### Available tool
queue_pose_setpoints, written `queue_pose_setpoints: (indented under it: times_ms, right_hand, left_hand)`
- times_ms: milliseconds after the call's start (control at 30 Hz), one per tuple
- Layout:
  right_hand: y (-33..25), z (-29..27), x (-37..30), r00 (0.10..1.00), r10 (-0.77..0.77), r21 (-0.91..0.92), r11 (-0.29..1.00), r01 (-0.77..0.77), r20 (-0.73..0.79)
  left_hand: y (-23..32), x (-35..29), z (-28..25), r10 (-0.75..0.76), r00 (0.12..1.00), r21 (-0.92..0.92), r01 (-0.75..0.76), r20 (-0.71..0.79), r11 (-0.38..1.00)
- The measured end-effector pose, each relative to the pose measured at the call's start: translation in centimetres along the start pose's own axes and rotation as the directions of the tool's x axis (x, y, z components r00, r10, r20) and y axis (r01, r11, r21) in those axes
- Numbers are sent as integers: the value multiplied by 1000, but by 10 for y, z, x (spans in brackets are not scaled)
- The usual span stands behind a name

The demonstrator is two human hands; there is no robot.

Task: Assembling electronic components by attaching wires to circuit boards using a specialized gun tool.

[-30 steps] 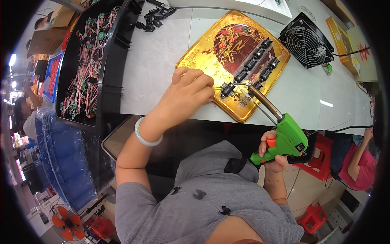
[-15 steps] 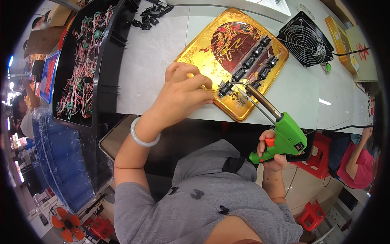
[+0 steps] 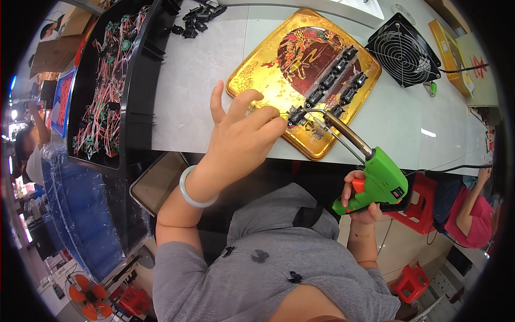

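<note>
The person, in a grey shirt [image 3: 257, 263], works with two bare hands. The right hand [image 3: 367, 213] is closed around the handle of a green soldering gun [image 3: 385, 177], with fingers near its orange trigger. Its metal barrel [image 3: 348, 131] points up and to the left, and the bent tip is at a small black part [image 3: 296, 116]; whether the tip touches it, one cannot tell. This part lies on the lower side of a golden tin [image 3: 252, 80], which has a dark red round picture.

The left hand [image 3: 244, 126], with a pale bracelet [image 3: 196, 200] on its wrist, is raised just to the left of the same part. The thumb and the index finger come close together beside it, while the other fingers are spread. If they pinch a thin wire, it is too small to tell.

On the tin, further from the person, similar black parts [image 3: 328, 80] lie in two slanted rows. The tin rests on a light table [image 3: 201, 70]. To its right stands a black fan [image 3: 405, 51] with a round grille. At the left, a black bin [image 3: 140, 80] holds tangled wires [image 3: 110, 80], and loose black pieces [image 3: 196, 21] lie near its far end.
</note>
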State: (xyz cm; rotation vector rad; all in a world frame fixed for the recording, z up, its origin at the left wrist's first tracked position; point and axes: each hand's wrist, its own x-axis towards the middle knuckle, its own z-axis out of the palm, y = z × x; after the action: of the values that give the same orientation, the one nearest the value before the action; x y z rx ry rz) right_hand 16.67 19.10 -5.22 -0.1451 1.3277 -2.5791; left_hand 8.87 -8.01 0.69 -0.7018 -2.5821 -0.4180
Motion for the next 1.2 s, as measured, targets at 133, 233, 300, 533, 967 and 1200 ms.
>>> queue_pose_setpoints:
  times_ms: [133, 233, 300, 533, 967, 1200]
  right_hand:
    - [0, 0, 0, 1000, 2, 10, 1000, -3, 20]
    - [1, -1, 0, 1000, -10, 20, 1000, 9, 16]
    - [1, -1, 0, 1000, -21, 26, 999, 21, 4]
    - [0, -2, 1, 997, -48, 15, 999, 47, 53]
    - [1, -2, 0, 998, -60, -51, 997, 61, 25]
    - [-1, 3, 3, 999, -25, -53, 998, 23, -26]
  left_hand:
    - [7, 1, -2, -39, 999, 23, 40, -25, 999]
    - [3, 2, -2, -55, 998, -178, 51, -18, 983]
    - [-6, 1, -1, -58, 997, -309, 72, 54, 948]
    - [-5, 8, -6, -40, 992, -178, 61, 117, 982]
    - [3, -2, 15, -134, 987, -166, 118, -90, 979]
    - [3, -3, 26, -154, 980, -218, 124, -128, 968]
